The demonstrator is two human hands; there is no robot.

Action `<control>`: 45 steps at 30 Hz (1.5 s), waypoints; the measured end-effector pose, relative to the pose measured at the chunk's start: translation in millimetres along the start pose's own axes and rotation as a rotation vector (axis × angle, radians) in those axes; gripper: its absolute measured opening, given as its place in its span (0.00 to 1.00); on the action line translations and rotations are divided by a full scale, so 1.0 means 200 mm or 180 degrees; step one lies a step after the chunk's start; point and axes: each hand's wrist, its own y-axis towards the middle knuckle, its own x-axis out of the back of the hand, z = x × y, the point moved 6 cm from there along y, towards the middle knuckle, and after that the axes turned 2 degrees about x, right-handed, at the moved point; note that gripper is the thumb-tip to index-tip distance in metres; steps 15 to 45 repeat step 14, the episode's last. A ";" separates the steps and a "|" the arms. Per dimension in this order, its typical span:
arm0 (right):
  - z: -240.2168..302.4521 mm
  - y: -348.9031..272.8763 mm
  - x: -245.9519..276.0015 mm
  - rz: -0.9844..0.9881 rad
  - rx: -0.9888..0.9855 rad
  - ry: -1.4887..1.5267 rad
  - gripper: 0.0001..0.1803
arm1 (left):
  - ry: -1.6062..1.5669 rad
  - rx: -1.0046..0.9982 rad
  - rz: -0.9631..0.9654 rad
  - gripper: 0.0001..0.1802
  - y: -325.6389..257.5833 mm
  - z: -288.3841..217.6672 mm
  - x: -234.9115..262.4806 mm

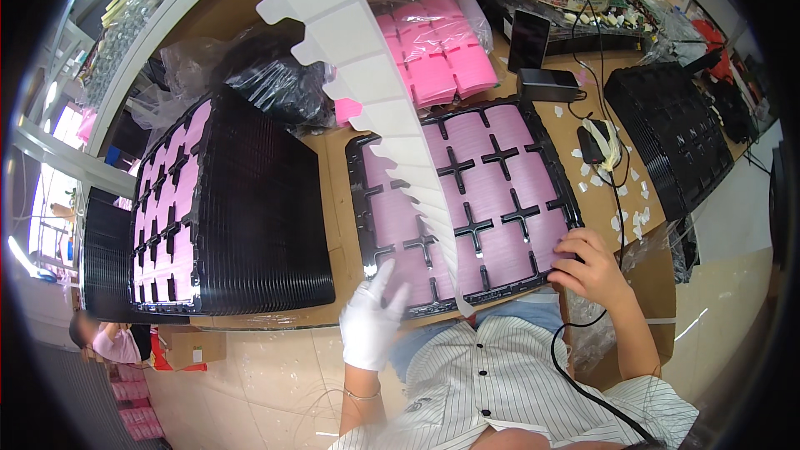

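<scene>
A black plastic tray (362, 225) lies before me on brown cardboard, its compartments lined with pink sheets (487, 185) and split by black cross-shaped dividers. My left hand (371, 325), in a white glove, is by the tray's near left edge; its fingers are apart, slightly blurred, and hold nothing I can see. My bare right hand (593, 268) has its fingers curled over the rim at the near right corner. A white notched strip (392, 92) crosses in front of the tray, hiding part of its middle and left.
At left stands a tall stack of black trays (258, 217), pink-lined on its side face. Behind lie bundles of pink sheets (437, 58) in clear plastic and a black bag (279, 75). To the right are a phone (529, 40), cables, white scraps (640, 221) and more black trays (671, 137).
</scene>
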 end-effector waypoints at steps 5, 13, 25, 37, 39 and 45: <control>-0.15 0.12 0.02 -0.0259 0.0216 0.0448 0.07 | 0.1456 -0.2116 -0.0818 0.42 0.12 -0.28 0.08; -0.46 0.88 -0.54 0.0465 -0.0043 0.0706 0.23 | 0.0919 -0.2935 0.0270 0.22 0.79 -0.55 -0.31; -0.50 0.88 -0.61 0.1042 -0.0297 0.0759 0.30 | 0.0927 -0.2681 0.0676 0.23 0.84 -0.52 -0.31; -0.50 0.88 -0.61 0.1042 -0.0297 0.0759 0.30 | 0.0927 -0.2681 0.0676 0.23 0.84 -0.52 -0.31; -0.50 0.88 -0.61 0.1042 -0.0297 0.0759 0.30 | 0.0927 -0.2681 0.0676 0.23 0.84 -0.52 -0.31; -0.50 0.88 -0.61 0.1042 -0.0297 0.0759 0.30 | 0.0927 -0.2681 0.0676 0.23 0.84 -0.52 -0.31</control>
